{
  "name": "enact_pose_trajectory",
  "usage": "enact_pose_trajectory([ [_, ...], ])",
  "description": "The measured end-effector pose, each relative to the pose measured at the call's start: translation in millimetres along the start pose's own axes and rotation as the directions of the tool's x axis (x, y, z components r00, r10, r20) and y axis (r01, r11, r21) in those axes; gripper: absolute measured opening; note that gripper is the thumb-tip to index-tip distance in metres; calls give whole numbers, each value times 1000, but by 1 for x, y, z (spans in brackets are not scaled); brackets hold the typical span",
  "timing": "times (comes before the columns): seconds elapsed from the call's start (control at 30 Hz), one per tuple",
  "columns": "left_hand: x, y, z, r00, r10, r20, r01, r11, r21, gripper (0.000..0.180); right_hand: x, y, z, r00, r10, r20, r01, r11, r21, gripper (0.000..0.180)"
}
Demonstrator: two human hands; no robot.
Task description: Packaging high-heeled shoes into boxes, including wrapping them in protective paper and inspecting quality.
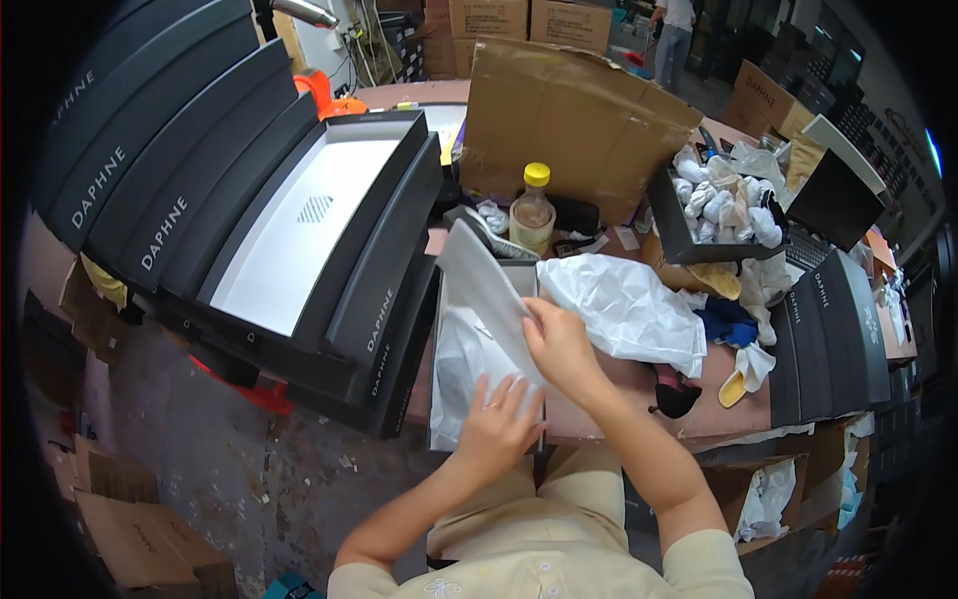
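In front of me an open shoebox (436, 399) stands at the table's near edge, lined with white tissue paper (459, 369). My right hand (564, 349) grips the edge of a stiff white sheet (484, 285), which stands tilted up inside the box. Fingers outstretched, my left hand (499, 424) rests on the tissue paper at the box's near end. What lies under the paper is hidden. Just right of the box spreads a crumpled sheet of white tissue paper (629, 309). A dark shoe (675, 392) pokes out from below that sheet.
Black shoebox lids (319, 220) are stacked at the left. Beyond the box stand a yellow-capped bottle (533, 218) and an upright cardboard panel (569, 130). To the right are a black box of crumpled paper (718, 235), a blue cloth (726, 321) and more shoeboxes (828, 344).
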State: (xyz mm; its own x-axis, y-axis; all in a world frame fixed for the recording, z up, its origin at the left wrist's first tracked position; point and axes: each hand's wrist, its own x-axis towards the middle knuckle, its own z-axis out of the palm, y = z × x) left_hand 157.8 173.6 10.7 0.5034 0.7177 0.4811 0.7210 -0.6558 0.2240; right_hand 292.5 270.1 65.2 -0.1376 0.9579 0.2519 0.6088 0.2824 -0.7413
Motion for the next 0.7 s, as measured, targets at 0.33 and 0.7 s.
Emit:
enact_pose_trajectory([
  [0.33, -18, -44, -13, 970, -200, 136, 197, 980, 31, 32, 12, -30, 26, 994, -61, -93, 44, 983, -176, 21],
  [0.7, 26, -98, -23, 714, -645, 272, 499, 196, -844, 51, 4, -34, 48, 975, -201, -92, 159, 927, -339, 18],
])
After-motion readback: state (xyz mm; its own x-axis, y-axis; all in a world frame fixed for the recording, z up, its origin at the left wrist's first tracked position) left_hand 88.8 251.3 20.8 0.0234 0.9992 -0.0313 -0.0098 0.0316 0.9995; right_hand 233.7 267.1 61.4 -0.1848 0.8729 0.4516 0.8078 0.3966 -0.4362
